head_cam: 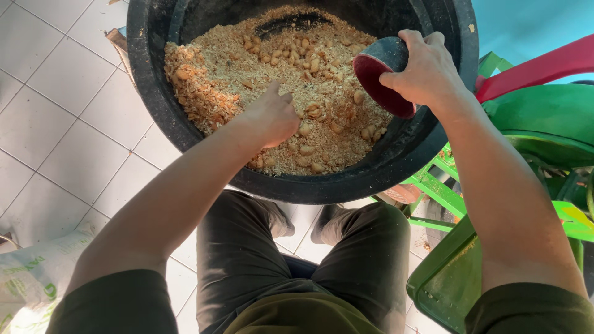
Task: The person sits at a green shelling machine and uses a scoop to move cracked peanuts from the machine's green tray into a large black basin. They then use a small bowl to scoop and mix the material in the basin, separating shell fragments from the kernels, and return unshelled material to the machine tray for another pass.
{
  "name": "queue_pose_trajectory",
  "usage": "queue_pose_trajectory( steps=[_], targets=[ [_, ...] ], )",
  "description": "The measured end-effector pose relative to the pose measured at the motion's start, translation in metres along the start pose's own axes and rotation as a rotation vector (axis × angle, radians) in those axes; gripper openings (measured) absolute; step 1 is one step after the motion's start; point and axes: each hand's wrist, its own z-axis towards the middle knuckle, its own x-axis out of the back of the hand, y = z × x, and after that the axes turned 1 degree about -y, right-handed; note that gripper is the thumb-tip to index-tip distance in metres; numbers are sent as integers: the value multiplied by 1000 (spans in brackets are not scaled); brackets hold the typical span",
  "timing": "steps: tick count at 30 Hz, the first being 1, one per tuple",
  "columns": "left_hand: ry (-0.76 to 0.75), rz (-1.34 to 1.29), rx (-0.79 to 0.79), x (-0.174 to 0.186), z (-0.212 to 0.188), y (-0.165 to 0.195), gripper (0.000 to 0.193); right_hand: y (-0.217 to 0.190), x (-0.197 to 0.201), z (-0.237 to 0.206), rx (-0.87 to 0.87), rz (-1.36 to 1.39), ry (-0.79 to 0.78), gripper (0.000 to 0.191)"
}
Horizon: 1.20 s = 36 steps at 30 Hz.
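Dark trousers (297, 266) and two forearms fill the near field; the person sits over a large black tub (148, 93) on a white tiled floor (55, 117). Left hand (272, 117): fingers loosely curled, pressed down into the mix, apparently raking rather than gripping anything distinct. Right hand (424, 68): closed around a small dark cup with a red inside (380, 77), mouth tilted toward the tub's contents, rim at the surface. Cup interior looks empty as far as visible.

Contents: peanuts in shell (309, 62) scattered through fine tan husk and chaff (229, 68). Tub holds a deep layer reaching about halfway up the wall; judged early or mid-scoop, with most material left in place.

Green metal machine frame (451, 266) stands right of the tub; a printed sack (31, 278) lies lower left.
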Motion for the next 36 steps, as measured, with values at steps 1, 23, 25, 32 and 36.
queue_pose_trajectory(
  steps=[1,23,25,32,36],
  targets=[
    [16,10,11,-2,1,0,22,-1,0,0,0,1,-1,93],
    [290,-467,183,-18,13,-40,28,-6,-1,1,-21,5,-1,91],
    [416,-546,179,-17,5,-42,23,-7,2,-1,-21,17,5,91],
    [843,-634,164,-28,-70,-52,13,-12,7,-6,28,19,40,91],
    [765,-641,426,-93,-171,-61,18,-10,2,-2,98,32,72,90]
  ],
)
